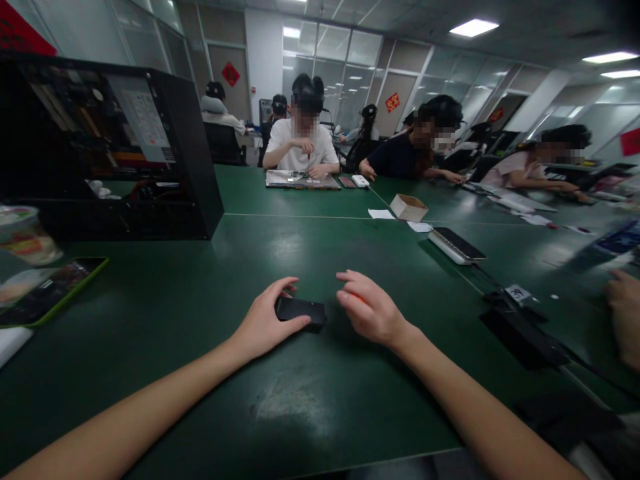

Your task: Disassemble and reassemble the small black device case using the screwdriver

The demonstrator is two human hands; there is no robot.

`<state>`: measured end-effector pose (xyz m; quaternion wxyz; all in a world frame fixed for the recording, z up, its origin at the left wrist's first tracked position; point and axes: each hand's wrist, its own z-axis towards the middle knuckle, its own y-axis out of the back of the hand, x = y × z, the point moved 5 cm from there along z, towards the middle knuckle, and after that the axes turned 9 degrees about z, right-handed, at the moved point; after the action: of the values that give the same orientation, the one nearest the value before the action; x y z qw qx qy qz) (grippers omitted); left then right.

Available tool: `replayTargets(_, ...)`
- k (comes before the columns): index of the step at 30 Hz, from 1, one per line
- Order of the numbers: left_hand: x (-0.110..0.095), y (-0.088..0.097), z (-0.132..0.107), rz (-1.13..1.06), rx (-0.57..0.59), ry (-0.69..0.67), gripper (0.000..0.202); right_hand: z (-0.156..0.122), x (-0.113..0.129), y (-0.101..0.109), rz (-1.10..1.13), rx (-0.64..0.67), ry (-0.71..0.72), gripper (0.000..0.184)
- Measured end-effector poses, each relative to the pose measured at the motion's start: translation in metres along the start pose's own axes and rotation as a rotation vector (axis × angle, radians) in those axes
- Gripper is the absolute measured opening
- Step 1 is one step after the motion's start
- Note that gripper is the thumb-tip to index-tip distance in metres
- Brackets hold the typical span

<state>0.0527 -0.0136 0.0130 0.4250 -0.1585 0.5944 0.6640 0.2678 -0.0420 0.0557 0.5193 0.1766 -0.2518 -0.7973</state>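
Observation:
My left hand (267, 317) grips a small black rectangular box (306, 312), its thumb along the near side and its fingers curled behind the far side. The box lies at the middle of the green table (295, 407). To the right of it, a short gap away, my right hand (373, 310) is closed with its fingers curled. A bit of something orange (358, 298) shows between those fingers; most of it is hidden, so its kind cannot be made out.
An open black computer case (193, 153) stands at left, near a cup (25, 233) and a green-edged phone (85, 270). At right are a small open box (409, 207), a phone (460, 243) and black adapters with cables (520, 333). Co-workers sit across the table; another person's hand (625, 313) shows at the right edge.

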Motion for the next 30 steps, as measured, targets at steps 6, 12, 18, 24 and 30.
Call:
replayTargets(6, 0.017, 0.011, 0.004, 0.166, -0.069, 0.056, 0.072, -0.006, 0.006, -0.028, -0.224, 0.44, -0.02, 0.028)
replayTargets(12, 0.027, 0.014, 0.008, 0.233, -0.047, 0.068, 0.073, -0.012, 0.005, -0.038, -0.156, 0.432, -0.095, 0.029)
replayTargets(18, 0.026, 0.015, 0.008, 0.254, -0.067, 0.059, 0.072, -0.007, 0.019, -0.04, -0.062, 0.424, -0.043, 0.028)
replayTargets(24, 0.019, 0.012, 0.008, 0.367, -0.005, 0.018, 0.074, -0.008, 0.027, -0.045, -0.062, 0.444, -0.027, 0.031)
replayTargets(30, 0.017, 0.011, 0.008, 0.396, 0.004, 0.01, 0.072, -0.002, 0.03, -0.043, -0.054, 0.458, 0.034, 0.028)
